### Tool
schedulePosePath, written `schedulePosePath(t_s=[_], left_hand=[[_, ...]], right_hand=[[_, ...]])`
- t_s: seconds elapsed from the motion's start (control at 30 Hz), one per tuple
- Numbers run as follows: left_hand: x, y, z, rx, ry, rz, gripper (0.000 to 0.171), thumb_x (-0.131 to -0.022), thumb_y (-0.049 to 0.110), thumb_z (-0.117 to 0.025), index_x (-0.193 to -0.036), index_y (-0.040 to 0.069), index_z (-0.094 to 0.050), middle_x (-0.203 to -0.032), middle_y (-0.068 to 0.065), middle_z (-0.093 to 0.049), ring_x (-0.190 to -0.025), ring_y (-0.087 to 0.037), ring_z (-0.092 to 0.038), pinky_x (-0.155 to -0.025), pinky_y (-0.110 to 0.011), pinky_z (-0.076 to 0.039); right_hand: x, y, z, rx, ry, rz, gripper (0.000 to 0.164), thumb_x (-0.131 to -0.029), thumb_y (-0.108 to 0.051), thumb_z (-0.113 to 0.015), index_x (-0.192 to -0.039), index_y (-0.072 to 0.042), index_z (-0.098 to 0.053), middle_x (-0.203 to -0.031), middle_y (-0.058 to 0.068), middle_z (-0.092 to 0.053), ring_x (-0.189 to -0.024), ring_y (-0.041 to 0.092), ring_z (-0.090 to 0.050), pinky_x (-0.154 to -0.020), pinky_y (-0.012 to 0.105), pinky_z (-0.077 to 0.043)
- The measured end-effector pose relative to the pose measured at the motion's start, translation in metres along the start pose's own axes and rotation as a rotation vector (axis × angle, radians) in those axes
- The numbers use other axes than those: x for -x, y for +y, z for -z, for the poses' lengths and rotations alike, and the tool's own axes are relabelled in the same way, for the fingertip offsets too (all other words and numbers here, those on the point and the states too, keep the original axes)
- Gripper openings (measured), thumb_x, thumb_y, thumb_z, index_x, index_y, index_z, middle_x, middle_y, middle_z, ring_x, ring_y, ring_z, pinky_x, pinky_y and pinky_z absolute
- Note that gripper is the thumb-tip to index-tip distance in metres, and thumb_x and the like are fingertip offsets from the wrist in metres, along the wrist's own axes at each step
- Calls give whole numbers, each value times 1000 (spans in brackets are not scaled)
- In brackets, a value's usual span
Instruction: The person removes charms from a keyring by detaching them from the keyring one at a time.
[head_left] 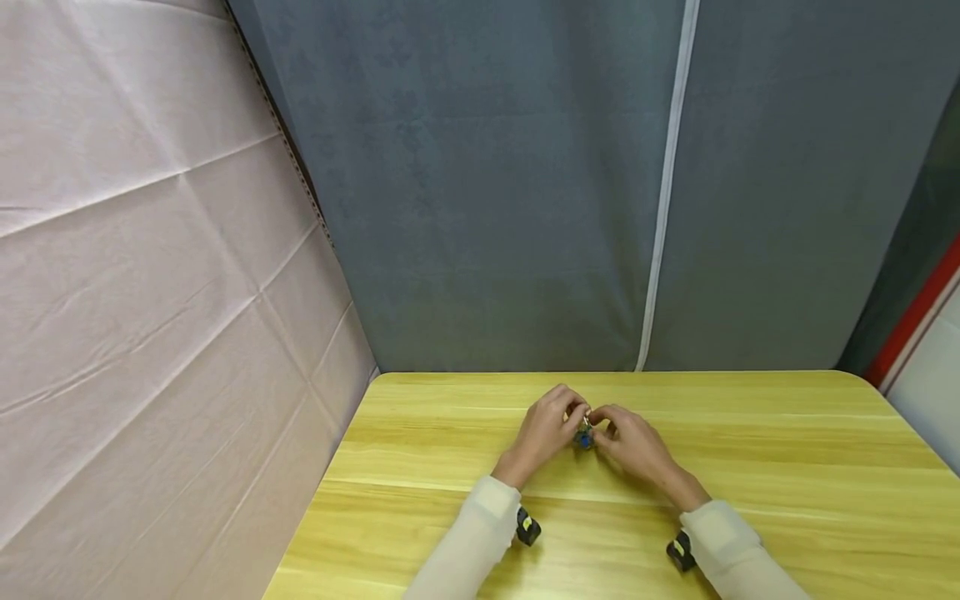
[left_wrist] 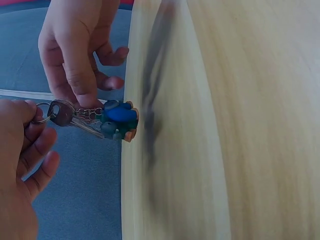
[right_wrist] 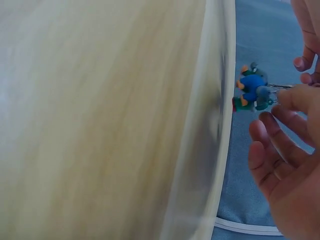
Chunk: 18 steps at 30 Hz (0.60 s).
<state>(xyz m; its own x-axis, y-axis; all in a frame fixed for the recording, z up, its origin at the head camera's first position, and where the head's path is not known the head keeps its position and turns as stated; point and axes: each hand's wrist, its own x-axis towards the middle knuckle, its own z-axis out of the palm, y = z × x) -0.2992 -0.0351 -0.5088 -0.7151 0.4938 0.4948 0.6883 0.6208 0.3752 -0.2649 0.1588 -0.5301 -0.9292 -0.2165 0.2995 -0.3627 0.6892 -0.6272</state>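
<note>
In the lower middle of the head view, slightly right of centre, a person leans both hands over the table (head_left: 375, 475), and a bunch of keys sits between them. The left hand (head_left: 546, 427) pinches the metal key ring (left_wrist: 48, 119) between thumb and finger, its other fingers loosely bent. From the ring run a key (left_wrist: 61, 115), some thin chains (left_wrist: 89, 115) and a cluster of blue and green toy figures (left_wrist: 121, 115). The right hand (head_left: 633, 442) reaches in from the other side, a fingertip at the chains; I can't tell whether it grips them. Nor can I tell whether the figures touch the tabletop.

Each wrist has a pale sleeve (head_left: 480, 521) and a small black device (head_left: 528, 527). Grey cloth (head_left: 480, 183) with a white strip (head_left: 667, 183) fills the top of the frame; creased pale cloth (head_left: 150, 333) hangs along the left.
</note>
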Motion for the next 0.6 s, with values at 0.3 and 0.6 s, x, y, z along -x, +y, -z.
schedulePosePath(t_s=[0.3,0.6], left_hand=[[0,1,4,17,17,-15,20,-112,23,-59,-108,15,-76,-103,3,-71,-82,-4,-63,-70,-8,-48],[1,0,3,59,-42,8,20,-112,23,-58,-110,14,-75,-106,2,-69,-85,-3,-61,-73,-10,-50]], right_hand=[[-1,3,0,0,103,35,12,-95,-8,-75,-96,-17,-68,-95,-3,-67,-78,8,-60,-66,26,-51],[-2,1,3,-38,266,155,28,-85,6,-72,-82,-19,-59,-82,-5,-66,-70,17,-59,-63,24,-45]])
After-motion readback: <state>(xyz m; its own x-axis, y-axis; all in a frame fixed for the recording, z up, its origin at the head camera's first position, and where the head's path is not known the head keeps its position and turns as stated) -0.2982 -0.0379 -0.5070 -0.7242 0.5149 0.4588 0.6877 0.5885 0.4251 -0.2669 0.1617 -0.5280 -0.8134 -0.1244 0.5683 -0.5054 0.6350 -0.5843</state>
